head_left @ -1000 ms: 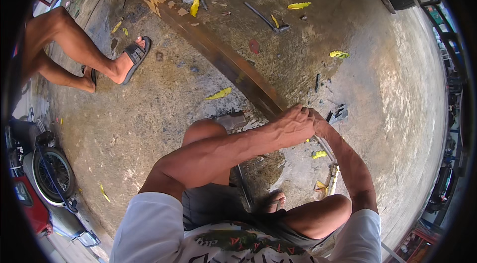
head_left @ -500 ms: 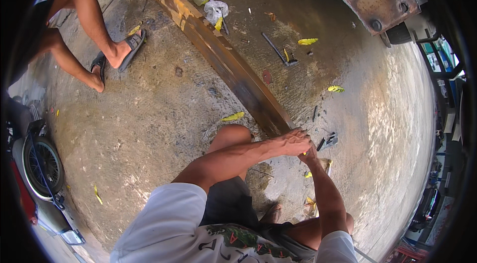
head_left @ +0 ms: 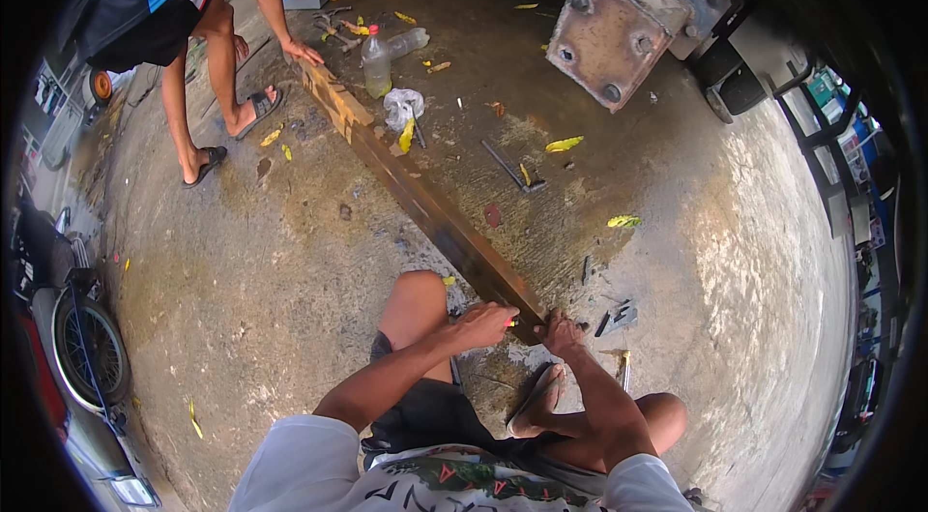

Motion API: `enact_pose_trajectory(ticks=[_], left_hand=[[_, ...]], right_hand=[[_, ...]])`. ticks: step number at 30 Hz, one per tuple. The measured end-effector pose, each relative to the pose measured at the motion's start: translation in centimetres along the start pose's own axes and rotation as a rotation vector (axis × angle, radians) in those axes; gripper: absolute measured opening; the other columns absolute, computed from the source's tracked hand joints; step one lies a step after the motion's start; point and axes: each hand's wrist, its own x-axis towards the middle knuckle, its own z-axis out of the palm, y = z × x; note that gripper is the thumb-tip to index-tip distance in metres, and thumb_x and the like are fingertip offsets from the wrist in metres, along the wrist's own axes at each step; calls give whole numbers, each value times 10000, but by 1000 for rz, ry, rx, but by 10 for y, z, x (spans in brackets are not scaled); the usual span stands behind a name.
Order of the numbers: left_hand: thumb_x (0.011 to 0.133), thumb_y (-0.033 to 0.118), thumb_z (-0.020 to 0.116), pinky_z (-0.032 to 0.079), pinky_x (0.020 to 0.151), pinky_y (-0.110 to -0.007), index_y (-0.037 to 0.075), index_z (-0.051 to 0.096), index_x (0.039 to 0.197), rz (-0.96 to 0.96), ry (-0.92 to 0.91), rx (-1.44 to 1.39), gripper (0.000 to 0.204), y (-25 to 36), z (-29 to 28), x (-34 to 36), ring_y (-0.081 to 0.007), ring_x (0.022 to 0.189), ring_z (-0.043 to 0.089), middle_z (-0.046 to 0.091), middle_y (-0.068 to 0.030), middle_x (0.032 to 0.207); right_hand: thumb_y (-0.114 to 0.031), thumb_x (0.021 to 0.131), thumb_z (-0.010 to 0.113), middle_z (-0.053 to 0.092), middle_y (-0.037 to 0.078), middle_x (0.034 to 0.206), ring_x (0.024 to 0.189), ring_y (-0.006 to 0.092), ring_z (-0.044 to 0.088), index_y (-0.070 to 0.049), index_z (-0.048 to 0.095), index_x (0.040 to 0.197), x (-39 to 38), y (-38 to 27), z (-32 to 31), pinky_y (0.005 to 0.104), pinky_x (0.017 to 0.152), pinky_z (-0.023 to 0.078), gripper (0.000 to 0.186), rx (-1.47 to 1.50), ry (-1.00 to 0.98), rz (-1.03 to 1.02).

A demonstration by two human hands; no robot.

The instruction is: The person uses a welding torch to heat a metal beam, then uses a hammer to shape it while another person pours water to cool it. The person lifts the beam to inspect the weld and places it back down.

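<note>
A long brown beam (head_left: 425,212), rusty or stained, slants across the concrete from the far left down to my knees. I cannot tell whether it is metal or wood. My right hand (head_left: 561,333) grips its near end, fingers curled over the edge. Just left of that end, my left hand (head_left: 478,326) is closed round a small object with a bright red and yellow tip (head_left: 512,322); most of it is hidden in the fist. At the far end, another person's hand (head_left: 304,52) rests on the beam, where lighter brown patches show.
A plastic bottle with a red cap (head_left: 376,62) and a crumpled clear bag (head_left: 403,109) lie beyond the beam. A hammer-like tool (head_left: 512,167) rests on the ground. Rusty bolted plates (head_left: 619,40) jut in at upper right. A motorcycle wheel (head_left: 90,343) stands at left.
My left hand has come away from my right hand to the left side of the beam's end. The other person has risen from a bent-kneed pose. My view has tilted up.
</note>
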Motion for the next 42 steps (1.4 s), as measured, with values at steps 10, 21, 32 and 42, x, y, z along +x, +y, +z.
enact_pose_trajectory(ticks=[10,21,32,42], left_hand=[[881,181,592,526,902,-475,121,595,1326,-41,183,122,449,-59,61,28,-387,1023,658,645,-203,1217],[876,153,613,549,792,-508,120,516,1311,-29,50,324,447,-67,50,31,-380,897,677,534,-163,1274],[811,113,602,547,782,-486,61,601,1130,-36,160,296,323,-56,24,-3,-368,993,674,669,-182,1087],[959,481,518,517,828,-504,-3,657,990,-248,162,71,505,-90,51,18,-412,942,670,689,-238,969]], right_hand=[[-543,910,599,575,241,1256,1189,419,556,-18,421,1293,-26,-29,-5,512,987,448,674,65,9,31],[-313,859,654,651,283,1124,1060,431,643,-9,415,1266,-30,-33,1,503,902,516,562,101,-84,82],[-255,922,508,657,256,1170,1118,407,639,42,412,1354,-21,-37,-18,484,928,522,533,8,-242,-36],[-272,829,635,667,294,1060,1024,440,658,13,453,1187,-39,-37,-1,508,898,519,493,174,-174,-45]])
